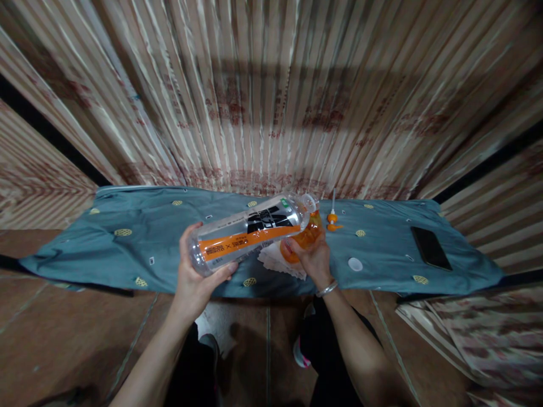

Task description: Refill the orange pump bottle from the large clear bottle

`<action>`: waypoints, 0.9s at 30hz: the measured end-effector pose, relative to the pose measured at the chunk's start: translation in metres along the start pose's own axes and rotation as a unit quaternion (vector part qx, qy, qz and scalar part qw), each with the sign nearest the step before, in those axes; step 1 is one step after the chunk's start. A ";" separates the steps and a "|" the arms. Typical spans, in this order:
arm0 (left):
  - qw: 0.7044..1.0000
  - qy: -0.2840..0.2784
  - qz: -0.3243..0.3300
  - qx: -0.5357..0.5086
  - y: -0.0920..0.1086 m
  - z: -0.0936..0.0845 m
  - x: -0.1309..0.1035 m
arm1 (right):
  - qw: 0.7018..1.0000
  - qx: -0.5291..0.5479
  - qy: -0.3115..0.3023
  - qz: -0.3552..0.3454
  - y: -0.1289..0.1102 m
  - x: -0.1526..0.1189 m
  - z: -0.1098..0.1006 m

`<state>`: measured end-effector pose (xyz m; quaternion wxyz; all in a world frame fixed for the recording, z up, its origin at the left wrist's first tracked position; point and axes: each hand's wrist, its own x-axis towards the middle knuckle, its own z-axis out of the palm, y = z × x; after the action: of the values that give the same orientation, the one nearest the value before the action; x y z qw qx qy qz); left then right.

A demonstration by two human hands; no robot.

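Note:
My left hand point(197, 280) is wrapped round the base of a large clear plastic bottle point(250, 232) with an orange, grey and black label. The bottle lies tilted, its open mouth toward the right, up against the neck of a smaller orange bottle point(303, 240). Around that orange bottle closes my right hand point(314, 257), which wears a bracelet. Whether liquid passes between the mouths I cannot tell. A white tissue point(280, 263) lies under the two bottles. Just right of them is an orange pump top point(332, 219) with a pale tube.
A blue-green cloth with yellow patterns point(148, 226) covers the narrow table. On its right side lie a white round cap point(355, 264) and a dark phone point(430, 247). Pleated curtains point(271, 102) hang behind, and dark poles point(55, 135) slant at both sides.

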<state>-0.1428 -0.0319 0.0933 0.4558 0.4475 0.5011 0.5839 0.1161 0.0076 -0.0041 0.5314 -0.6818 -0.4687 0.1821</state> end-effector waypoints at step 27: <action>0.998 -0.018 0.052 0.035 -0.014 -0.010 0.000 | 1.000 0.026 -0.010 -0.007 -0.003 -0.002 0.000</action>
<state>-0.1509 -0.0325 0.0788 0.4173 0.4990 0.4890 0.5811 0.1141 0.0061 -0.0020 0.5455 -0.6627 -0.4739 0.1967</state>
